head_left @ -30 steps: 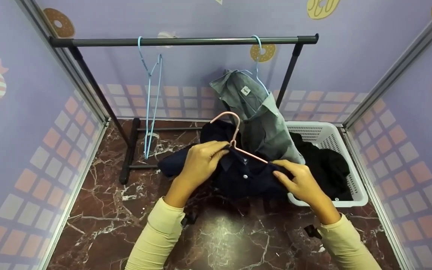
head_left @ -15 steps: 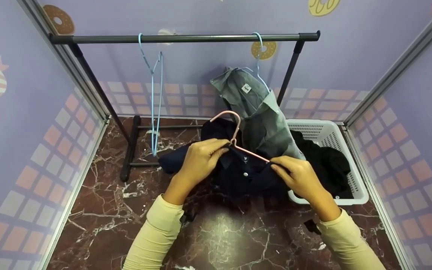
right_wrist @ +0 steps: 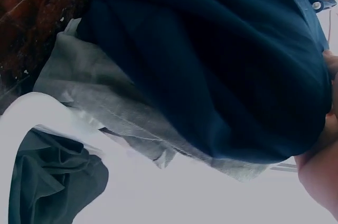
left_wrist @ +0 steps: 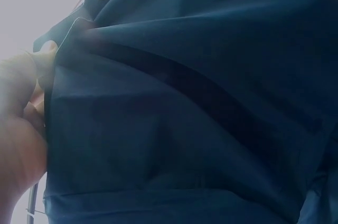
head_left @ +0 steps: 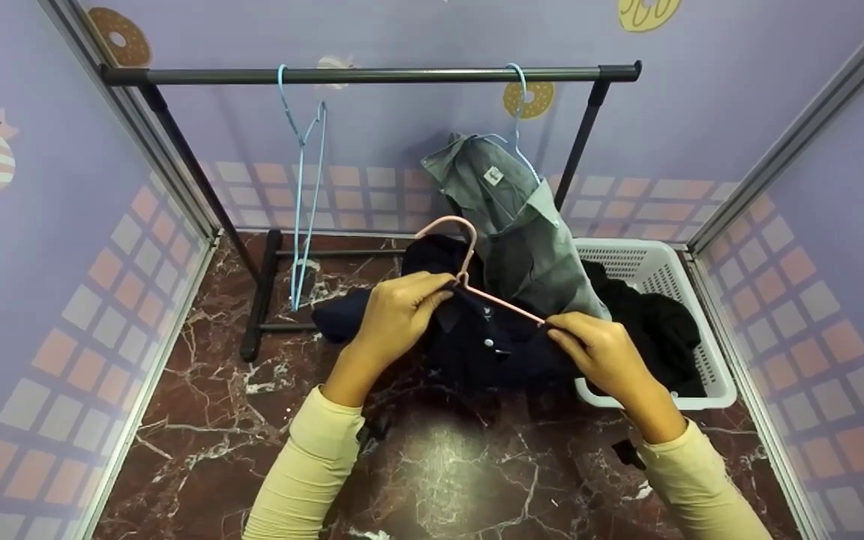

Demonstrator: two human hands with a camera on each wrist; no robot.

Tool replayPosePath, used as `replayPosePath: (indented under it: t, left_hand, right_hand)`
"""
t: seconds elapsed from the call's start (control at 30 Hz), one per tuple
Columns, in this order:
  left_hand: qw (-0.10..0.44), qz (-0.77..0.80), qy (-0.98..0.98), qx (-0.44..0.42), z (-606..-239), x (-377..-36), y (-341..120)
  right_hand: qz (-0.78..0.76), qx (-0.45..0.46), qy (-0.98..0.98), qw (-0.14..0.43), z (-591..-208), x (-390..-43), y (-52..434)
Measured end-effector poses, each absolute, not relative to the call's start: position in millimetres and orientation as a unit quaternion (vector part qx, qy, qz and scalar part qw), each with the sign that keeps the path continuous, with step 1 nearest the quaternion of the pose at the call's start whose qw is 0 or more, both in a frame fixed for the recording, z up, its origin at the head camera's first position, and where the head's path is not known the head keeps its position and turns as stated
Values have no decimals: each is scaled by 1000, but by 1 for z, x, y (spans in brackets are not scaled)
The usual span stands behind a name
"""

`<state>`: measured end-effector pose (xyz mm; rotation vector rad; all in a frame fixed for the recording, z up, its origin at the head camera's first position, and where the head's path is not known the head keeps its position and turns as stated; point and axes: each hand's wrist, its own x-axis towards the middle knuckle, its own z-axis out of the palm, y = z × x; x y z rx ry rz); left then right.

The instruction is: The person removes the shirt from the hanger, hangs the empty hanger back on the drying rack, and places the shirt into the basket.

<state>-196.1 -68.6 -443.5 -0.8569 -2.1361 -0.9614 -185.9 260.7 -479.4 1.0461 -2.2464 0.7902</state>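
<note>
A navy shirt [head_left: 477, 345] with white buttons hangs on a pink hanger [head_left: 469, 259] held above the floor. My left hand [head_left: 398, 315] pinches the shirt's collar at the hanger's neck. My right hand [head_left: 597, 352] grips the shirt's shoulder over the hanger's right arm. The left wrist view is filled by the navy shirt [left_wrist: 190, 108], with fingers [left_wrist: 31, 97] at its edge. In the right wrist view the navy shirt [right_wrist: 211, 65] hangs in front of a grey shirt [right_wrist: 121, 113].
A dark clothes rail [head_left: 364, 75] crosses the back, carrying an empty blue hanger [head_left: 301, 180] and a grey shirt [head_left: 522, 232] on another blue hanger. A white basket [head_left: 664, 277] holding black clothes [head_left: 657, 330] stands at right. Marble floor [head_left: 447, 465] below, walls on three sides.
Both hands have lifted the navy shirt and pink hanger slightly upward and away from me. The empty blue hanger sways on the rail.
</note>
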Motion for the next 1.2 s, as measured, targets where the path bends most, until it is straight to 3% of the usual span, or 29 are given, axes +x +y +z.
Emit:
replayPosePath:
  t: [1.2]
  left_hand:
    - [330,-354,-821,-303,-440,-191,-102]
  right_hand:
    - [378,358,-806,281,-513,-182,270]
